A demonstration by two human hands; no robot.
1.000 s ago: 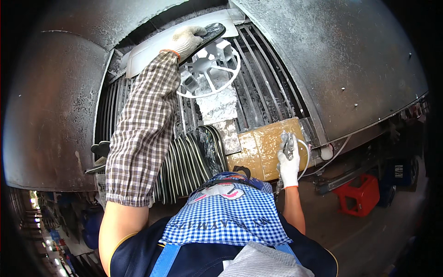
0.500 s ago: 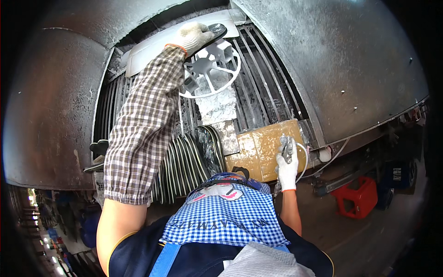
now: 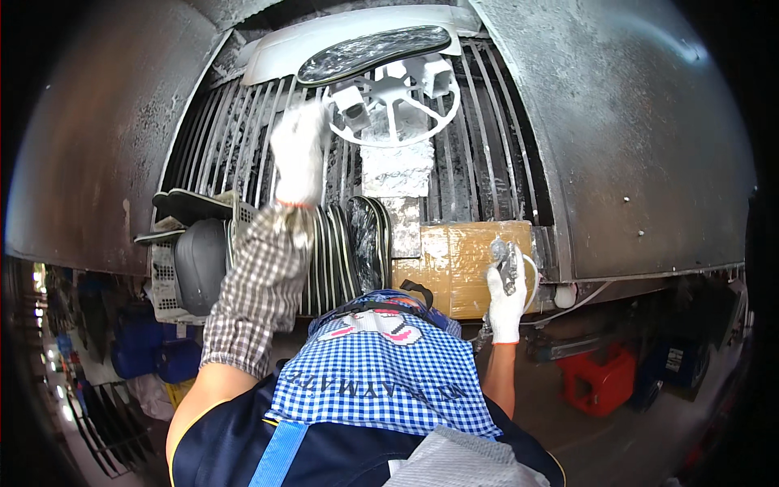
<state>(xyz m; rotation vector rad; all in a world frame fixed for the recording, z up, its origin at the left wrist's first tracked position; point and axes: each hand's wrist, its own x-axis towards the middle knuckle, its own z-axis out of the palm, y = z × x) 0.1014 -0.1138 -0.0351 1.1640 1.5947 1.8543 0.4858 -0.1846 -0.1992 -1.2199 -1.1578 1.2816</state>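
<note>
The left hand (image 3: 299, 158), gloved in white, is blurred over the metal grating (image 3: 221, 134); no object shows in it, and one cannot tell whether its fingers are spread or pressed together. The right hand (image 3: 506, 300) is closed around what looks like a spray gun (image 3: 510, 266), above a brown taped box (image 3: 454, 256). Beyond the left hand, one dark sole (image 3: 373, 53) lies already on a white spoked wheel (image 3: 392, 88). Nearer the body, between both hands, a row of soles (image 3: 333, 252) stands upright, not yet on the wheel. The checked sleeve (image 3: 264, 268) partly hides a crate (image 3: 164, 288) holding more dark pieces. Behind the right hand, a pale hose (image 3: 535, 284) curves.
</note>
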